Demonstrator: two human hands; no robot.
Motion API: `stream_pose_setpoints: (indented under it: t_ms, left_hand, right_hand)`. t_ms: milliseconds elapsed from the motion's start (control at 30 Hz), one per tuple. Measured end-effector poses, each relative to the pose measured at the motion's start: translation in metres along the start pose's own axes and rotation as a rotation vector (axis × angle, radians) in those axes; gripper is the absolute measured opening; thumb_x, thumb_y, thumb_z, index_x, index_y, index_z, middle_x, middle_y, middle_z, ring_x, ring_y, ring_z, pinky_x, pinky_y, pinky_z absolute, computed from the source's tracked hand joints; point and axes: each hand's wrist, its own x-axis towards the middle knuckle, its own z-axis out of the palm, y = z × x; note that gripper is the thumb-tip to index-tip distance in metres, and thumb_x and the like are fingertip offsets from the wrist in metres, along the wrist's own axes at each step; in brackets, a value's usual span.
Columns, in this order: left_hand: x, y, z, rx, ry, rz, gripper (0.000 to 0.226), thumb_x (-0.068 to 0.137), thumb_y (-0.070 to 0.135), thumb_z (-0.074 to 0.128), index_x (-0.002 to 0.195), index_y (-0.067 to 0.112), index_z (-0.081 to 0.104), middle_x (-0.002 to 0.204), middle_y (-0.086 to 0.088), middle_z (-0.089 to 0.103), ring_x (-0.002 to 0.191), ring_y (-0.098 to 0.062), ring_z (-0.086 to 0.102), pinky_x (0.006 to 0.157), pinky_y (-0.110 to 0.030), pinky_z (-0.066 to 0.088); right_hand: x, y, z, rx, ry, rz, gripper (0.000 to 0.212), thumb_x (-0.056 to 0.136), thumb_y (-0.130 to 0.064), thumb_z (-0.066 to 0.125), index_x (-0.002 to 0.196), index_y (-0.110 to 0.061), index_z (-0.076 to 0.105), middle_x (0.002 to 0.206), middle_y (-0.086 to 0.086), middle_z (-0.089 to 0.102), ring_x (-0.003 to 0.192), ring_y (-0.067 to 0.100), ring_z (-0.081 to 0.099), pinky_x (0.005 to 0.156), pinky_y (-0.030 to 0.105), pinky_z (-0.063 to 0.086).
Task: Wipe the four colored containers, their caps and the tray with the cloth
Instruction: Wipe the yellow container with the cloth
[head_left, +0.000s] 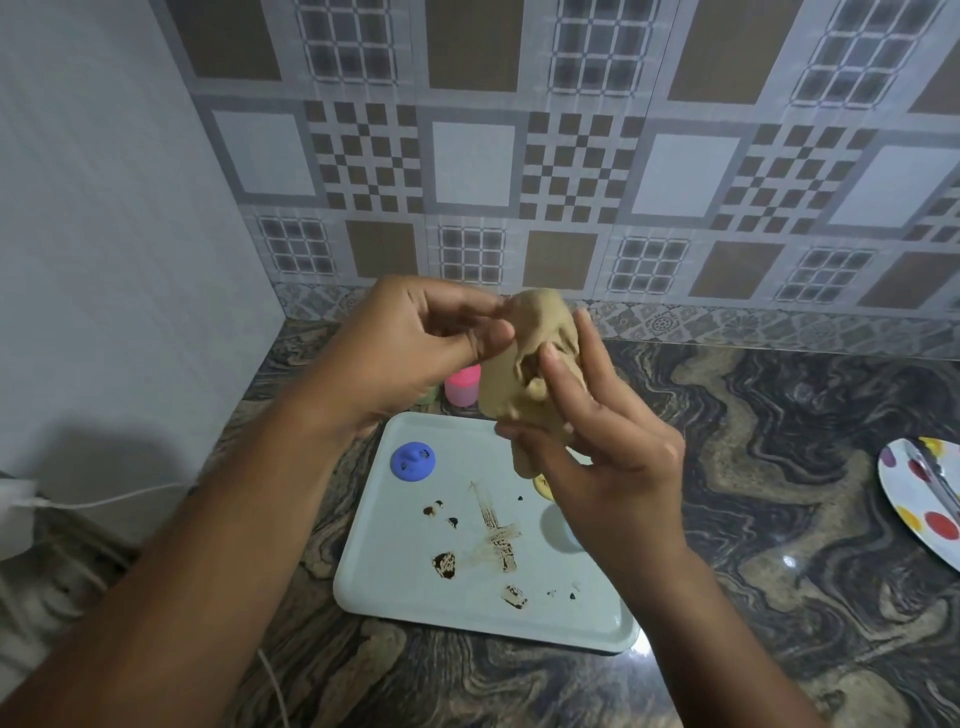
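Observation:
I hold a beige cloth (524, 364) bunched up above the pale tray (395, 582). My right hand (597, 447) grips the cloth from the right, fingers curled round it. My left hand (431, 343) pinches its upper left edge. The tray lies on the marbled counter and carries brown stains, a blue cap (413, 461) at its far left and a yellow cap (543, 486) half hidden under my right hand. A pink container (461, 385) stands behind the tray, and a green one (427, 397) peeks out beside my left wrist. Whether the cloth wraps anything is hidden.
A spotted plate (919, 499) with a metal utensil sits at the right edge of the counter (779, 467). A white cable (104, 501) runs along the left wall. The tiled back wall stands close behind the containers.

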Motion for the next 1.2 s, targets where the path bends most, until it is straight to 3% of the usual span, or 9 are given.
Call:
stream_pose_setpoints:
  t_ms: [100, 233, 300, 400, 567, 700, 833, 1100, 1200]
  left_hand:
    - [0.002, 0.005, -0.001, 0.019, -0.017, 0.002, 0.031, 0.075, 0.031, 0.072, 0.105, 0.023, 0.075, 0.1, 0.005, 0.078, 0.1, -0.013, 0.073, 0.086, -0.032, 0.058]
    - [0.002, 0.0, -0.008, -0.138, -0.095, -0.111, 0.033, 0.081, 0.021, 0.066, 0.113, 0.012, 0.071, 0.108, -0.003, 0.076, 0.105, -0.018, 0.072, 0.086, -0.034, 0.059]
    - [0.002, -0.004, -0.007, -0.186, -0.081, -0.135, 0.026, 0.078, 0.018, 0.068, 0.103, 0.012, 0.073, 0.098, -0.004, 0.077, 0.094, -0.017, 0.073, 0.075, -0.029, 0.06]
    - [0.003, -0.007, -0.005, -0.175, -0.019, -0.109, 0.017, 0.074, 0.017, 0.071, 0.09, 0.015, 0.074, 0.087, -0.002, 0.077, 0.085, -0.014, 0.073, 0.07, -0.027, 0.059]
    - [0.0, -0.002, -0.005, -0.094, -0.002, -0.009, 0.026, 0.072, 0.025, 0.074, 0.096, 0.018, 0.076, 0.093, -0.001, 0.078, 0.09, -0.014, 0.074, 0.076, -0.029, 0.06]
    - [-0.002, -0.012, -0.004, -0.217, -0.03, -0.171, 0.032, 0.079, 0.02, 0.067, 0.109, 0.009, 0.072, 0.092, -0.004, 0.076, 0.088, -0.019, 0.072, 0.08, -0.049, 0.06]
    - [0.0, -0.011, 0.0, -0.178, 0.007, -0.137, 0.018, 0.071, 0.029, 0.073, 0.087, 0.022, 0.077, 0.086, -0.002, 0.077, 0.087, -0.017, 0.075, 0.079, -0.046, 0.061]
    - [0.001, -0.014, -0.003, -0.158, -0.048, -0.102, 0.026, 0.081, 0.022, 0.067, 0.104, 0.014, 0.075, 0.105, -0.005, 0.077, 0.1, -0.022, 0.073, 0.081, -0.037, 0.06]
    - [0.001, -0.014, 0.0, -0.115, 0.004, -0.068, 0.02, 0.077, 0.024, 0.069, 0.096, 0.019, 0.076, 0.096, -0.001, 0.078, 0.094, -0.02, 0.074, 0.076, -0.038, 0.061]
  right_hand:
    - [0.001, -0.003, 0.001, 0.106, 0.042, 0.076, 0.06, 0.082, -0.016, 0.082, 0.137, -0.011, 0.059, 0.144, 0.025, 0.055, 0.133, 0.025, 0.06, 0.095, 0.023, 0.057]
    - [0.006, -0.006, -0.001, 0.282, 0.112, 0.267, 0.07, 0.081, -0.002, 0.08, 0.143, -0.009, 0.048, 0.091, 0.006, 0.077, 0.081, -0.005, 0.064, 0.083, 0.011, 0.054]
    - [0.006, -0.005, -0.001, 0.281, 0.059, 0.247, 0.069, 0.085, -0.017, 0.081, 0.145, -0.01, 0.046, 0.078, 0.006, 0.077, 0.069, 0.002, 0.064, 0.074, 0.013, 0.055]
    - [0.003, 0.003, -0.001, 0.141, 0.003, 0.161, 0.068, 0.088, -0.04, 0.077, 0.145, -0.016, 0.05, 0.094, 0.02, 0.076, 0.076, 0.016, 0.07, 0.072, 0.021, 0.059]
    - [-0.002, 0.006, -0.001, 0.103, 0.019, 0.078, 0.068, 0.084, -0.027, 0.082, 0.145, -0.021, 0.054, 0.127, 0.03, 0.068, 0.108, 0.037, 0.073, 0.076, 0.02, 0.06]
    - [-0.004, 0.004, 0.001, 0.238, 0.074, 0.216, 0.069, 0.082, -0.025, 0.082, 0.144, -0.019, 0.053, 0.102, 0.02, 0.077, 0.071, 0.026, 0.077, 0.067, 0.033, 0.063]
    - [-0.006, 0.006, 0.005, 0.099, 0.057, 0.164, 0.069, 0.083, -0.018, 0.082, 0.143, -0.018, 0.05, 0.115, 0.024, 0.074, 0.091, 0.02, 0.076, 0.078, 0.018, 0.059]
    - [-0.011, 0.013, 0.003, 0.207, 0.118, 0.254, 0.071, 0.081, -0.034, 0.085, 0.146, -0.021, 0.057, 0.117, 0.031, 0.071, 0.104, 0.044, 0.074, 0.09, 0.056, 0.06]
    - [-0.009, 0.012, 0.006, 0.113, 0.087, 0.196, 0.068, 0.082, -0.034, 0.085, 0.144, -0.021, 0.058, 0.121, 0.028, 0.071, 0.099, 0.041, 0.076, 0.077, 0.043, 0.065]
